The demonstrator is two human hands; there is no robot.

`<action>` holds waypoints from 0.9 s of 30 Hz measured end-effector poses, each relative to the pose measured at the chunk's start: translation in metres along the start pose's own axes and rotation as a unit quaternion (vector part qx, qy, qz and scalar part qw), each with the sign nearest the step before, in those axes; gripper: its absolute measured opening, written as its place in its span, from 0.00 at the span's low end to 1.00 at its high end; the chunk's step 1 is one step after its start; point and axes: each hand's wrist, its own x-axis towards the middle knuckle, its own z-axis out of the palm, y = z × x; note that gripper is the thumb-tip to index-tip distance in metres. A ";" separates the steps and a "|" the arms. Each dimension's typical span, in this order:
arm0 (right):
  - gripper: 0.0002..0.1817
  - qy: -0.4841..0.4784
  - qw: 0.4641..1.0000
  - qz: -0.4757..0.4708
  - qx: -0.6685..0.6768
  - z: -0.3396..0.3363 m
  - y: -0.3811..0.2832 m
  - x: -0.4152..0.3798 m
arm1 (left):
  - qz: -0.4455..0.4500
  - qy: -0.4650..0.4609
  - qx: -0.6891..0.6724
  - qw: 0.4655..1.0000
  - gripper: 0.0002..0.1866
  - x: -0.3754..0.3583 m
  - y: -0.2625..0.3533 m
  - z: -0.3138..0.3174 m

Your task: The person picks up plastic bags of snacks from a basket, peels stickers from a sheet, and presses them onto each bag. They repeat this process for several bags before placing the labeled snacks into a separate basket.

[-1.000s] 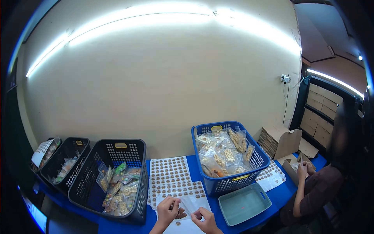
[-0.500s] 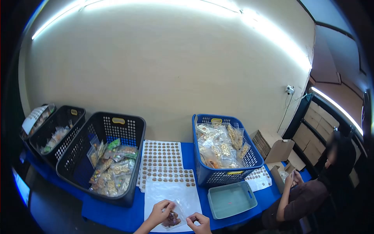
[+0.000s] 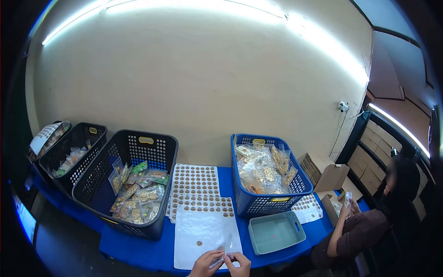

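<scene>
My left hand (image 3: pixel 207 264) and my right hand (image 3: pixel 237 264) are together at the front edge of the table, both closed on a small clear plastic bag (image 3: pixel 226 247). Its top stands up between my fingers, while its contents are hidden by my hands. Under and behind them lies a white sticker sheet (image 3: pixel 194 231), mostly bare, with rows of round brown stickers along its far end. A lone round sticker (image 3: pixel 199 243) sits on the bare part, left of the bag.
A black basket (image 3: pixel 159 226) of filled bags stands left; a blue basket (image 3: pixel 249 206) of bags stands right, behind a green tray (image 3: pixel 277 249). More baskets (image 3: pixel 87 159) are at far left. At right, a person (image 3: pixel 364 231) holds a clear packet beside cardboard boxes (image 3: pixel 332 177).
My right hand has moved left to meet my left hand at the bag, and the bag is now tilted up. The lone sticker is now uncovered. The other person has raised a packet.
</scene>
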 end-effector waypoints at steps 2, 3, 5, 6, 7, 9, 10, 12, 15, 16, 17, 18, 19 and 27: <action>0.05 -0.019 1.000 -0.020 -0.005 0.002 0.000 0.000 | 0.018 -0.025 0.035 0.999 0.19 -0.008 -0.019 -0.004; 0.05 -0.029 0.999 -0.029 -0.009 0.001 0.001 -0.001 | 0.025 -0.039 0.052 0.998 0.21 -0.009 -0.020 -0.008; 0.05 -0.056 0.998 -0.010 0.038 0.000 0.002 -0.001 | -0.058 -0.003 0.024 0.998 0.13 -0.008 -0.018 -0.014; 0.05 -0.068 0.996 0.003 0.063 0.000 0.002 -0.003 | -0.101 0.012 0.013 0.995 0.10 -0.004 -0.011 -0.019; 0.07 -0.078 0.996 0.006 0.048 -0.003 0.006 -0.006 | -0.139 0.048 0.017 0.989 0.06 0.002 0.008 -0.024; 0.08 -0.060 0.998 -0.003 0.023 -0.007 0.004 -0.006 | -0.127 0.048 0.035 0.990 0.06 -0.002 -0.003 -0.035; 0.09 -0.051 0.999 -0.010 0.011 -0.007 0.000 -0.003 | -0.120 0.049 0.044 0.991 0.06 -0.001 -0.007 -0.040; 0.09 -0.061 0.993 -0.080 -0.054 -0.005 -0.006 0.003 | -0.119 0.022 0.066 0.990 0.06 -0.003 -0.010 -0.043; 0.07 -0.143 0.963 -0.185 -0.135 0.005 0.008 0.014 | -0.087 -0.055 0.096 0.990 0.05 0.005 -0.012 -0.041; 0.07 -0.146 0.965 -0.181 -0.125 0.009 0.018 0.017 | -0.084 -0.078 0.101 0.988 0.05 0.011 -0.008 -0.040; 0.06 -0.150 0.966 -0.176 -0.118 0.011 0.019 0.021 | -0.074 -0.072 0.107 0.989 0.05 0.014 -0.013 -0.040; 0.06 -0.155 0.966 -0.172 -0.114 0.012 0.020 0.024 | -0.064 -0.066 0.109 0.990 0.05 0.019 -0.018 -0.039; 0.06 -0.153 0.973 -0.146 -0.095 0.014 0.020 0.028 | -0.064 -0.056 0.119 0.989 0.05 0.023 -0.022 -0.040; 0.10 -0.029 0.996 -0.035 0.079 0.057 0.019 0.040 | -0.176 0.067 -0.030 0.982 0.07 0.067 -0.022 -0.055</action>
